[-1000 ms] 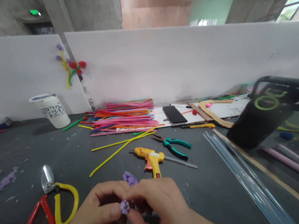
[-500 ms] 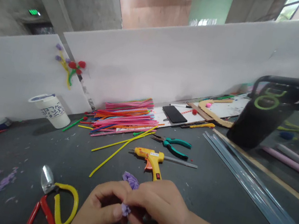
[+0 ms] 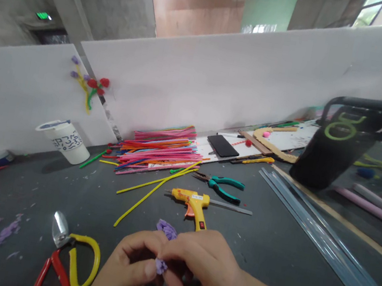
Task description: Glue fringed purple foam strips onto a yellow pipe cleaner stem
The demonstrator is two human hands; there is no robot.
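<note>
I see both hands meet low in the middle of the view, just over the near edge of the dark table. My left hand comes up from below with its fingers curled in and its thumb laid flat, the thumb tip pressing on a purple fuzzy piece. My right hand reaches in from the right, forearm slanting across the lower corner, knuckles up and fingers bent down over the same piece. Both hands are closed tight around it in a pinch, touching each other. One tuft of the piece shows between the thumbs, and another pokes out above the fingers. How it runs inside the grip I cannot tell.

Just beyond the knuckles lies a yellow glue gun, with teal pliers behind it. To the left of my left hand rest cutters with red and yellow handles. Farther back sit a heap of coloured pipe cleaners and a paper cup.
</note>
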